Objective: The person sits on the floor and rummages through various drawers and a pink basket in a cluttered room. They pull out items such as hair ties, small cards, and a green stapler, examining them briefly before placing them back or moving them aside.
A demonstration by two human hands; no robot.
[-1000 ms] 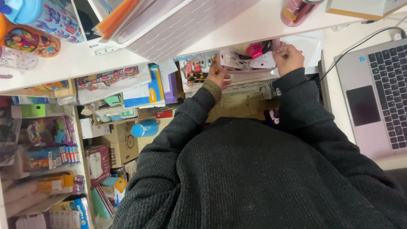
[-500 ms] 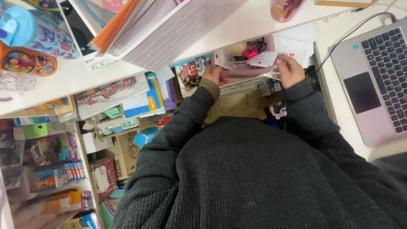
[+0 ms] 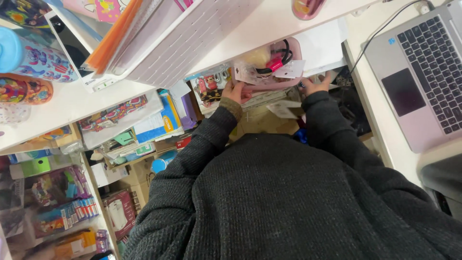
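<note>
Both grips, pink basket [image 3: 284, 79] raised higher

My sleeves are dark charcoal knit, finely ribbed, with a brownish-olive cuff at my left hand [image 3: 237, 91]. Between my left hand and my right hand [image 3: 315, 85] is the pale pink tray [image 3: 293, 79], with a hot-pink clip [image 3: 275, 64], black cord [image 3: 284, 53] and small white cards [image 3: 290, 70] in it. Off to the right of my right hand is the silver laptop [image 3: 423, 77] with dark grey keys. The desk top [image 3: 62, 108] beyond my hands is white. Far to the left of my left hand is a light blue bottle [image 3: 31, 58] printed with cartoon figures, and beside it an orange round tin [image 3: 24, 91] in a busy multicolour print.
</note>
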